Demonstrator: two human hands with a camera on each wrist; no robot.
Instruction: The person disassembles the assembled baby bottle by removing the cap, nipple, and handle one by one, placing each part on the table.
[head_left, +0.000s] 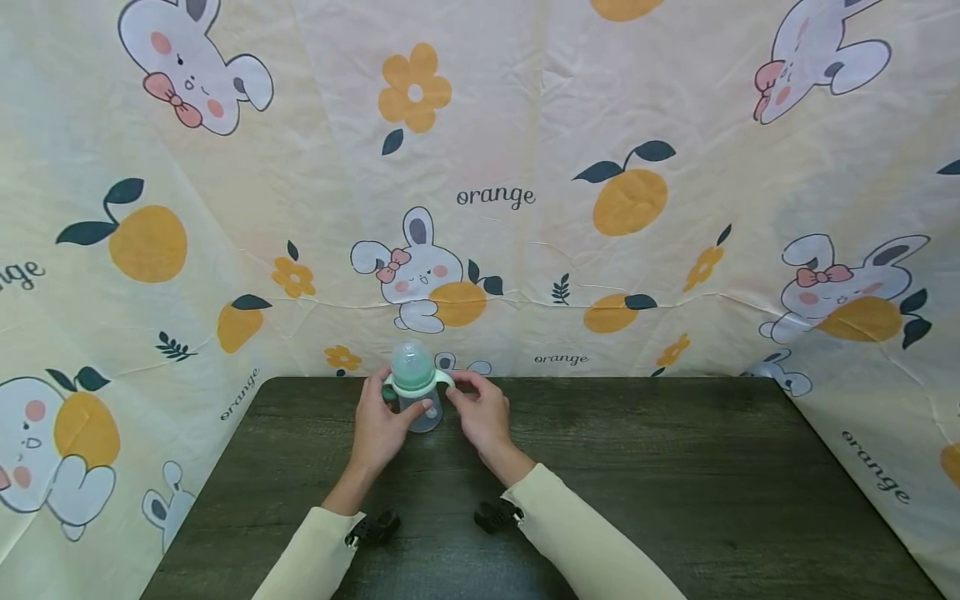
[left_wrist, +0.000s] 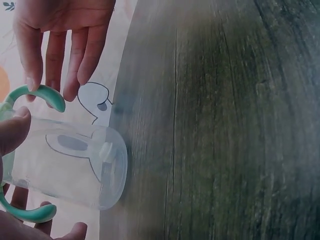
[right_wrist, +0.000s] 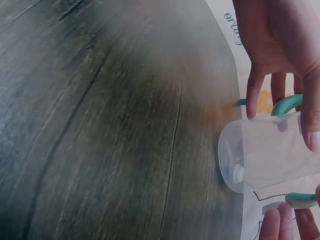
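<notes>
A clear baby bottle (head_left: 425, 415) with a mint-green collar, two curved side handles and a see-through domed cap is upright by the table's far edge. My left hand (head_left: 381, 425) holds it from the left, thumb across the front of its body and fingers behind the left handle. At the other side my right hand (head_left: 483, 417) pinches the right handle (left_wrist: 47, 95) with thumb and fingertips. Inside the see-through body, a small white piece (right_wrist: 239, 174) shows near the base. The bottle's base is close over the tabletop.
The dark wood-grain table (head_left: 675, 483) spreads out on both sides and in front of the bottle. Behind it hangs a cream cloth (head_left: 525, 250) printed with rabbits, oranges and flowers. Black wrist devices (head_left: 378, 527) sit at both sleeve cuffs.
</notes>
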